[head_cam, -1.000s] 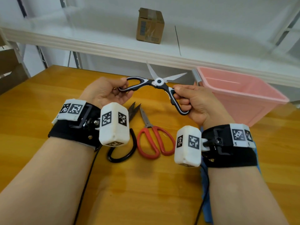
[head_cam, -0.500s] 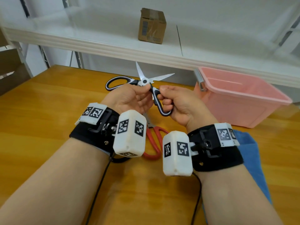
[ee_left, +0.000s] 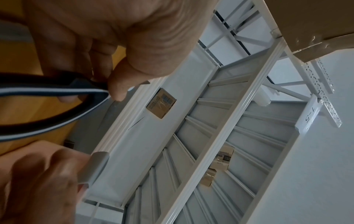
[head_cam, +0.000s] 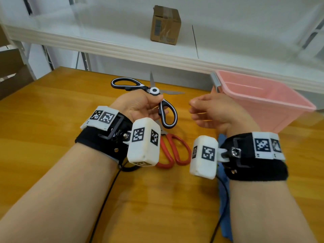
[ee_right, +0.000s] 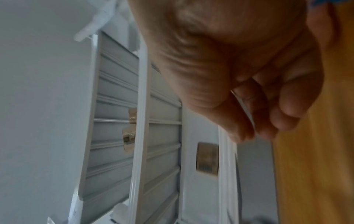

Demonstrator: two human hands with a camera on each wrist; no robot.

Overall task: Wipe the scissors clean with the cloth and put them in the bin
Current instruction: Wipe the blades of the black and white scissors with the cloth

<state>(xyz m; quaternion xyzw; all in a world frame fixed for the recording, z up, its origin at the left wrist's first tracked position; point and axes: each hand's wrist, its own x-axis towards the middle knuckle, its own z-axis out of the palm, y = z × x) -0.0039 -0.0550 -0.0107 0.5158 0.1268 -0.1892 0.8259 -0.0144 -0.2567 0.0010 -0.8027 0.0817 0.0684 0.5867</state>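
My left hand pinches the black-and-white scissors near their pivot and holds them above the wooden table, blades spread apart. One handle loop shows in the left wrist view beside my thumb. My right hand hovers to the right of the scissors, fingers loosely curled, holding nothing; the right wrist view shows its fingers bare. The blue cloth lies on the table under my right forearm. The pink bin stands at the back right.
Red-handled scissors lie on the table below my hands, and a black loop peeks out under my left wrist camera. A white shelf with a cardboard box runs along the table's far edge.
My right hand has let go of the scissors' handle and drawn off to the right. The left hand now holds the scissors alone, a little farther left.
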